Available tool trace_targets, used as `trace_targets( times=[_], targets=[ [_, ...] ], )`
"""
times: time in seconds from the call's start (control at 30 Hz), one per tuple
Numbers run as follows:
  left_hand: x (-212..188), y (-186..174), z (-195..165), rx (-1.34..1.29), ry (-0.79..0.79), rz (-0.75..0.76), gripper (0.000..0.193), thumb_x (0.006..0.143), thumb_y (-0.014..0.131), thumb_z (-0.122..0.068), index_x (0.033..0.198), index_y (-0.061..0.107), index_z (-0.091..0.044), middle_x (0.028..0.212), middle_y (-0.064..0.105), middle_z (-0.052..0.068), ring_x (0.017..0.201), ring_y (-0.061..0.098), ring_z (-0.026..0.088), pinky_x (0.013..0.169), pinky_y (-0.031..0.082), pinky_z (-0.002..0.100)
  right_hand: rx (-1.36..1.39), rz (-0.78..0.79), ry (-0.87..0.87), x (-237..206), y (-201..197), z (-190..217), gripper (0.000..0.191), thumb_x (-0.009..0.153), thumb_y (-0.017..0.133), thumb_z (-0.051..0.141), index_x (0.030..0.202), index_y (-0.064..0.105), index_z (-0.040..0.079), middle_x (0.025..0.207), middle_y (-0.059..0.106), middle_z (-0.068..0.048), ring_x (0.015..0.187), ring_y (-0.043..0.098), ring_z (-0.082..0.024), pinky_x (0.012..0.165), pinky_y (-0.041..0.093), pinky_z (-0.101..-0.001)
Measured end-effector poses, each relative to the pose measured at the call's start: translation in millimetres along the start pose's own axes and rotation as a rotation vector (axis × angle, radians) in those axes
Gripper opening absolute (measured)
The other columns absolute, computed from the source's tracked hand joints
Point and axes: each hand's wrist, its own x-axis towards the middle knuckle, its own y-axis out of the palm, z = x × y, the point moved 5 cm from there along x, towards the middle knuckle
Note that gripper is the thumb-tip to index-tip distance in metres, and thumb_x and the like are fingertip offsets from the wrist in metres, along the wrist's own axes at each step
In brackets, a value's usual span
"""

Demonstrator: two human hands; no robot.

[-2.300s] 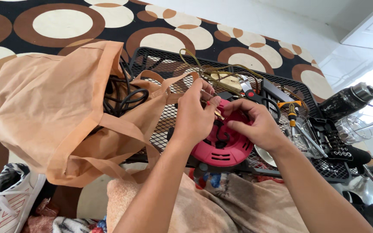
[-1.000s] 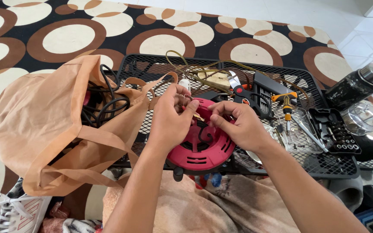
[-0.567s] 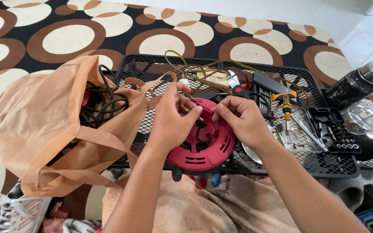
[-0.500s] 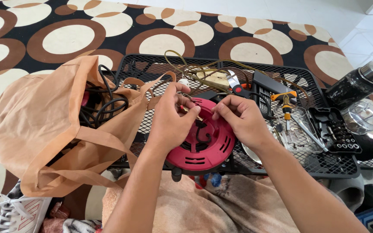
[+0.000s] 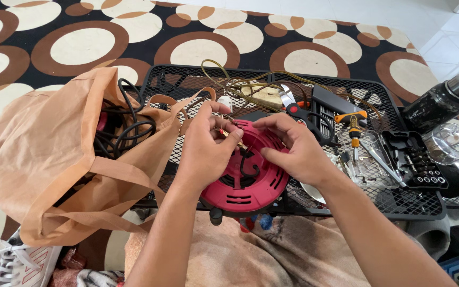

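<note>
A round red cable reel (image 5: 246,175) lies flat on the near edge of a black mesh table (image 5: 197,79). My left hand (image 5: 206,148) rests on the reel's left side and pinches thin red and yellow wire ends (image 5: 228,134) between thumb and fingertips. Just to the right, my right hand (image 5: 293,149) covers the reel's right side, its fingers curled down onto the hub next to those wires. What the right fingertips hold is hidden.
An orange cloth bag (image 5: 54,159) with black cables (image 5: 126,125) hangs at the table's left. A yellow cord with a socket block (image 5: 261,95), an orange-handled screwdriver (image 5: 353,125), a bit case (image 5: 418,162), a dark flask (image 5: 442,103) and a glass jug (image 5: 450,143) lie right. A patterned rug (image 5: 81,48) is beyond.
The view has drifted slightly. Both hands stay on the red reel, with the left fingers shifting on the thin wires near the hub.
</note>
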Motion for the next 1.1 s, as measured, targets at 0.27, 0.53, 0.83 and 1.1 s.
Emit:
trace_targets(
  times=[0.27, 0.53, 0.83, 1.1],
  targets=[
    [1, 1, 3, 0.119, 0.039, -0.017, 0.038, 0.088, 0.071, -0.001, 0.120, 0.050, -0.004, 0.084, 0.067, 0.004, 0.070, 0.064, 0.007, 0.059, 0.052, 0.023, -0.783, 0.084, -0.397, 6, 3, 54, 0.045, 0.078, 0.080, 0.007, 0.121, 0.067, 0.010, 0.123, 0.062, -0.008, 0.118, 0.062, -0.026, 0.100, 0.050, -0.0377],
    [2, 2, 2, 0.158, 0.051, -0.016, 0.041, 0.088, 0.071, -0.002, 0.121, 0.049, -0.005, 0.082, 0.069, 0.004, 0.069, 0.064, 0.007, 0.060, 0.051, 0.024, -0.806, 0.269, -0.465, 18, 7, 64, 0.028, 0.074, 0.083, 0.011, 0.100, 0.074, 0.007, 0.112, 0.071, -0.007, 0.108, 0.064, -0.027, 0.092, 0.051, -0.0394],
    [1, 1, -3, 0.252, 0.115, -0.036, 0.039, 0.086, 0.074, -0.006, 0.118, 0.053, -0.004, 0.085, 0.069, 0.006, 0.073, 0.068, 0.012, 0.064, 0.055, 0.028, -0.789, 0.257, -0.277, 28, 5, 42, 0.011, 0.084, 0.074, 0.010, 0.092, 0.070, 0.004, 0.087, 0.072, -0.008, 0.086, 0.068, -0.027, 0.077, 0.052, -0.0384],
    [-17, 10, -28, 0.678, 0.292, -0.123, 0.036, 0.088, 0.073, -0.014, 0.118, 0.058, -0.003, 0.111, 0.057, 0.019, 0.102, 0.061, 0.034, 0.085, 0.052, 0.044, -0.754, 0.184, -0.298, 16, 6, 26, 0.018, 0.092, 0.070, 0.018, 0.092, 0.065, 0.001, 0.096, 0.058, -0.011, 0.098, 0.057, -0.029, 0.086, 0.047, -0.0408]
  ],
)
